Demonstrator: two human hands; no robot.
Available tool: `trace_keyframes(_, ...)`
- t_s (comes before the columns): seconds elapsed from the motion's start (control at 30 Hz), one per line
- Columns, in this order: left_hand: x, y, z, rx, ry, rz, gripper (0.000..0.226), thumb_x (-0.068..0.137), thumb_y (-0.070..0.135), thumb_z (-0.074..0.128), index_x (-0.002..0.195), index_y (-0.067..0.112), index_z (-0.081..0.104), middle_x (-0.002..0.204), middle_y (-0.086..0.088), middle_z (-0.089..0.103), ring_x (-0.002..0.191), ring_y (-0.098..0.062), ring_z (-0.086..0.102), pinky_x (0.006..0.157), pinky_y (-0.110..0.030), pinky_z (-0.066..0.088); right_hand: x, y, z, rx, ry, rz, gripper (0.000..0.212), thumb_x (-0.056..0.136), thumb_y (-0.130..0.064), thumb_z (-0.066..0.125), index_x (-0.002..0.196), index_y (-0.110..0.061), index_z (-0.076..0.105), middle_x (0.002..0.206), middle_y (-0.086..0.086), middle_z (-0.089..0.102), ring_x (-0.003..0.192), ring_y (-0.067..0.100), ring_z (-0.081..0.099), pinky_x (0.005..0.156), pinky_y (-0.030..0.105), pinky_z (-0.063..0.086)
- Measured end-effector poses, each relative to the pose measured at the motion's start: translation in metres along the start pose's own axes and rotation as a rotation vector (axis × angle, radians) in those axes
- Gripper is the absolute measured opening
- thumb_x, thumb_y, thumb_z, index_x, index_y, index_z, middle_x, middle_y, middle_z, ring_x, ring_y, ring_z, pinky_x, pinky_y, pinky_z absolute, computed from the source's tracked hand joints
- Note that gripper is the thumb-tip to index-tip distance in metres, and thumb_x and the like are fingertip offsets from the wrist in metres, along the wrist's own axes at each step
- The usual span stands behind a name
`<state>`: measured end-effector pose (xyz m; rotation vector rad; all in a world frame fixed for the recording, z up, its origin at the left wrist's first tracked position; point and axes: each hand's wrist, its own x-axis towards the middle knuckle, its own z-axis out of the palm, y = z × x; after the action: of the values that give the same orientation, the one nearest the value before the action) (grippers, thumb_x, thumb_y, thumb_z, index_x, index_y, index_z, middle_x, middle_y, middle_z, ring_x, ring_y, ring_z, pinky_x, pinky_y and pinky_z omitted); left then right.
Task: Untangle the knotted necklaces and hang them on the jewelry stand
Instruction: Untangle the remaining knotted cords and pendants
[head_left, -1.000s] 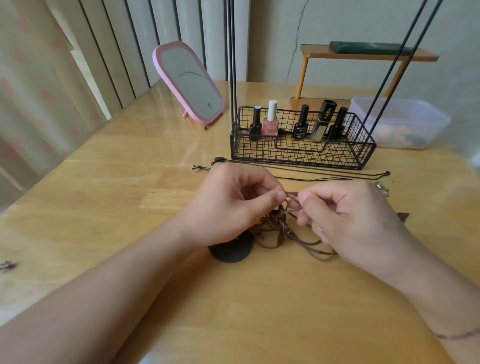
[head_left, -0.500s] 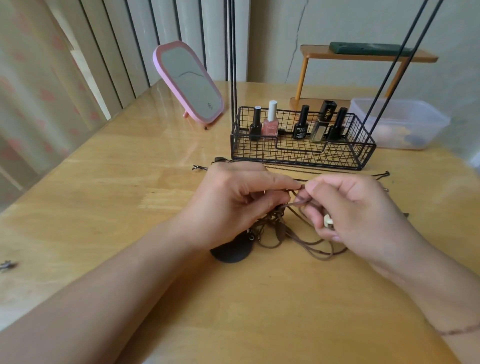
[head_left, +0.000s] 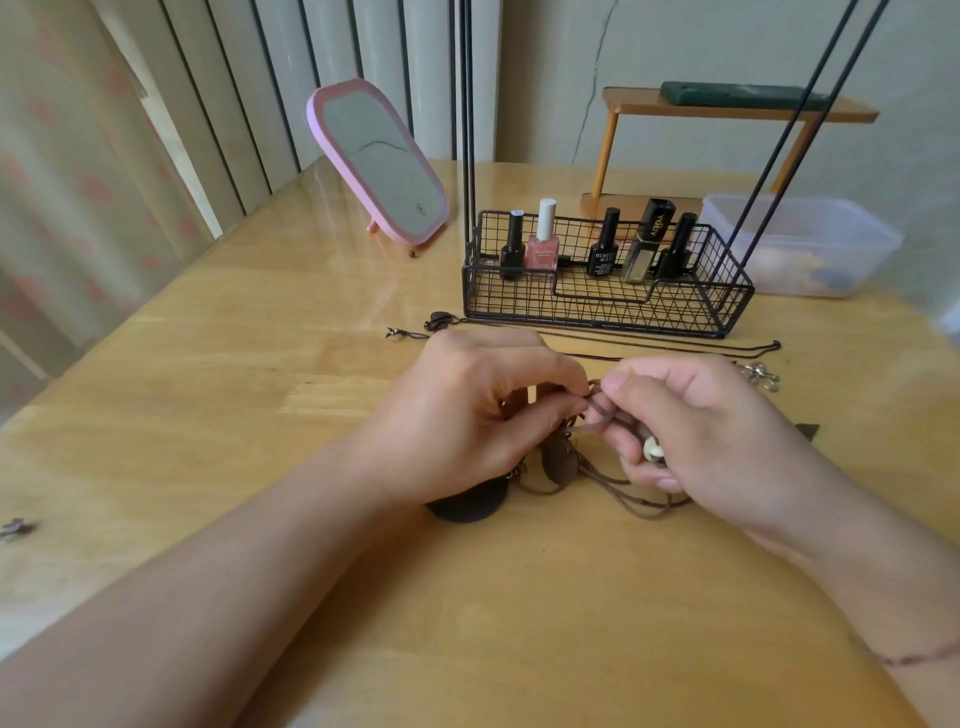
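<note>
Pinched between the curled fingertips of the left hand (head_left: 470, 415) and the right hand (head_left: 696, 431), a knot of brown cord necklaces (head_left: 597, 415) was held just above the wooden table (head_left: 208, 415), its loose loops trailing onto the wood beneath the right hand. A brown oval pendant (head_left: 561, 462) was seen hanging from the cords beside a dark round disc (head_left: 467, 503) lying under the left wrist. Behind the hands, thin dark chains (head_left: 623, 338) were laid before the black wire jewelry stand (head_left: 602, 296), in whose basket nail polish bottles (head_left: 543, 244) were kept.
</note>
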<state>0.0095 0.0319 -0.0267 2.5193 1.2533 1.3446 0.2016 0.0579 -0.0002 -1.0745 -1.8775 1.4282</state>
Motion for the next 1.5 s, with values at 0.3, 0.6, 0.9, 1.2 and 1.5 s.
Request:
trace_keyframes(0.3,0.000,0.005,0.003,-0.205,-0.057,-0.275,0.014,0.085,0.004,0.066,0.079,0.015,0.060,0.059,0.005,0.054,0.051,-0.002,0.044,0.052,-0.011,0.036,0.000,0.007,0.000,-0.357,0.086,-0.092,0.035,0.095,-0.018,0.052,0.063,-0.010,0.066,0.046,0.006,0.063,0.036,0.017,0.054,0.038,0.024,0.041)
trace_keyframes(0.6,0.002,0.007,0.006,-0.560,0.158,-0.479,0.011,0.103,0.015,0.039,0.094,0.020,0.041,0.055,0.003,0.034,0.040,-0.008,0.027,0.035,-0.031,0.023,-0.002,0.007,0.001,-0.373,-0.001,-0.042,0.033,0.094,-0.022,0.056,0.066,-0.010,0.069,0.053,0.010,0.067,0.038,0.023,0.059,0.042,0.030,0.047)
trace_keyframes(0.9,0.003,0.014,0.009,-0.746,0.122,-0.527,0.012,0.106,0.013,0.033,0.096,0.018,0.037,0.055,-0.005,0.032,0.039,-0.009,0.036,0.040,-0.015,0.037,-0.002,0.013,-0.003,-0.386,0.136,-0.325,0.032,0.073,-0.024,0.077,0.101,-0.035,0.066,0.083,-0.007,0.060,0.061,0.016,0.056,0.051,0.021,0.041)
trace_keyframes(1.2,-0.001,0.011,0.009,-0.619,-0.056,-0.439,0.004,0.102,0.016,0.042,0.100,0.014,0.039,0.054,0.010,0.041,0.044,-0.002,0.039,0.048,-0.016,0.036,-0.002,0.010,-0.001,-0.320,0.219,-0.412,0.006,0.080,-0.024,0.082,0.079,-0.024,0.076,0.074,-0.011,0.069,0.050,0.003,0.052,0.048,0.005,0.034)
trace_keyframes(1.5,-0.003,0.009,0.010,-0.491,-0.186,-0.405,0.004,0.098,0.019,0.052,0.097,0.018,0.048,0.059,-0.011,0.052,0.050,-0.015,0.031,0.049,-0.024,0.028,0.001,0.004,-0.007,0.084,0.118,-0.265,0.022,0.089,-0.010,0.063,0.069,-0.014,0.072,0.067,0.006,0.069,0.059,0.010,0.058,0.048,0.017,0.038)
